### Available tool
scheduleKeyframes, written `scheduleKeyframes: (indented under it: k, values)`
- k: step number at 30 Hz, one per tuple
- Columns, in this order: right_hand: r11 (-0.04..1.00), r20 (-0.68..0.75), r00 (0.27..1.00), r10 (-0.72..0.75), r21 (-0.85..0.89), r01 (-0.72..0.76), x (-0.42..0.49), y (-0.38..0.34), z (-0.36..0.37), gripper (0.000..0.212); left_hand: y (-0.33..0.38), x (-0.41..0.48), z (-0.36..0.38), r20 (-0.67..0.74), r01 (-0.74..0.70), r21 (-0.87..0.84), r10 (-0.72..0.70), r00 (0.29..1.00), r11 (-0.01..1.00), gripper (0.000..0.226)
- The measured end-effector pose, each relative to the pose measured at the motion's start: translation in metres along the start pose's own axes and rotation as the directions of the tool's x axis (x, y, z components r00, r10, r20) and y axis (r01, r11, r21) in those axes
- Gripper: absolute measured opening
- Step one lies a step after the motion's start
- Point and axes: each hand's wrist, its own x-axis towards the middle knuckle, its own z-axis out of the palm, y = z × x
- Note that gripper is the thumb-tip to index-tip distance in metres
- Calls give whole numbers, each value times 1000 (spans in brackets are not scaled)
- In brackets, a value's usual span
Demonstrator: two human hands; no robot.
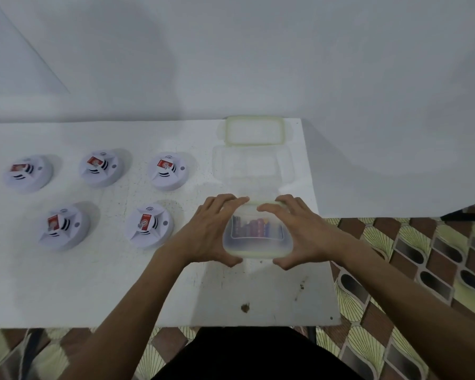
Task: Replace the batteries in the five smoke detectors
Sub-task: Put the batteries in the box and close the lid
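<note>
Left hand (211, 231), right hand (305, 233) grip lidded battery box (255, 235), 3 o'clock of smoke detectors (148, 225). Step: opening box (my judgement). Next: pry it open.

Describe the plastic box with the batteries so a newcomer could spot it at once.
Start at the white table and go to its right end. Of the clear plastic pieces there, it is the nearest: the battery box, gripped between the left hand and right hand. Unlike the empty-looking container and loose lid behind it, coloured batteries show through it.
</note>
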Motion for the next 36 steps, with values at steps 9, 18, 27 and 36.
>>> scheduleKeyframes:
  k: [9, 18, 27, 36]
  values:
    - [999, 88, 996, 19, -39, -16, -6, -1, -15, 102, 6, -11, -12, 13, 19, -105, -18, 1000, 994, 114]
    - [985, -275, 952, 133, 143, -96, 41, 21, -98, 48, -15, 43, -92, -321, 124, -261, -206, 924, 958, 59]
    - [889, -252, 863, 438, 264, -374, 166, 90, -102, 41, -98, 180, -81, -158, 471, -282, -524, 837, 836, 49]
    - [778, -143, 781, 608, 305, -549, 203, 98, -80, 43, -110, 211, -60, -106, 555, -201, -582, 807, 807, 59]
